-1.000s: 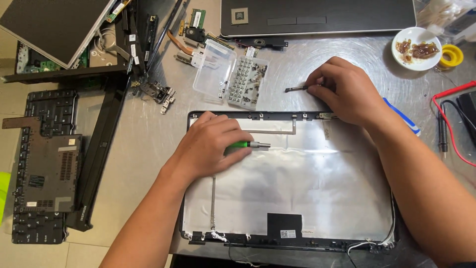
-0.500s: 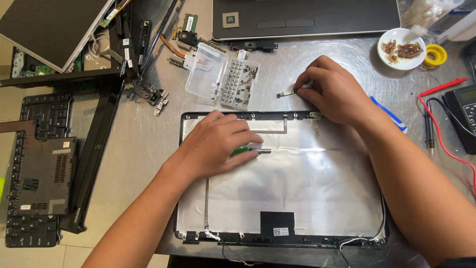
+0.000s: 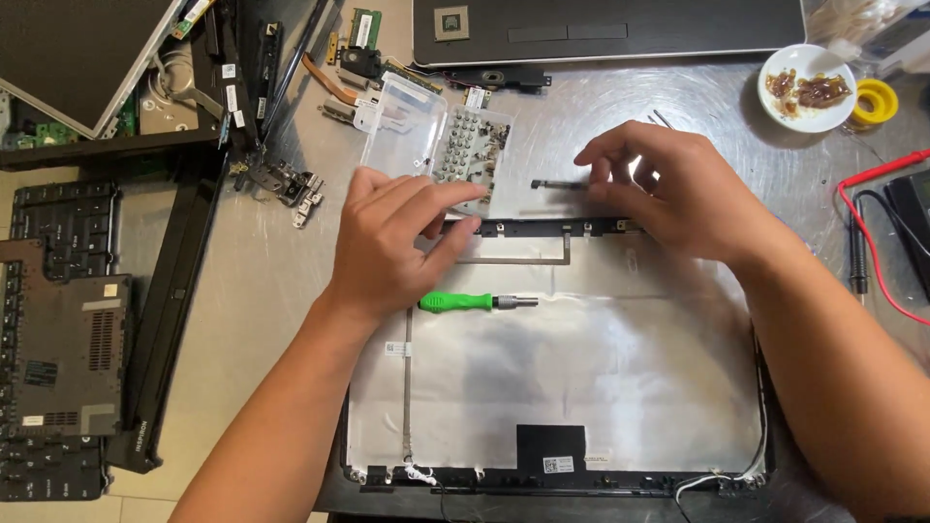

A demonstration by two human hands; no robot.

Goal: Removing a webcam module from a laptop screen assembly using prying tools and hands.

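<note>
left hand (image 3: 392, 242): palm down, fingers extended (loosely) | right hand (image 3: 668, 189): palm down, fingers curled, pinching

The left hand (image 3: 392, 242) covers the lid's (image 3: 581, 387) top-left corner, and the right hand (image 3: 668, 194) hides part of its upper rim and one end of the small black strip (image 3: 557, 183). The lid's lower edge, the keyboard (image 3: 48, 291) at left and the laptop base (image 3: 610, 29) at top are cut off by the frame. The parts in the clear tray (image 3: 470, 145) are too small to tell apart.
</note>
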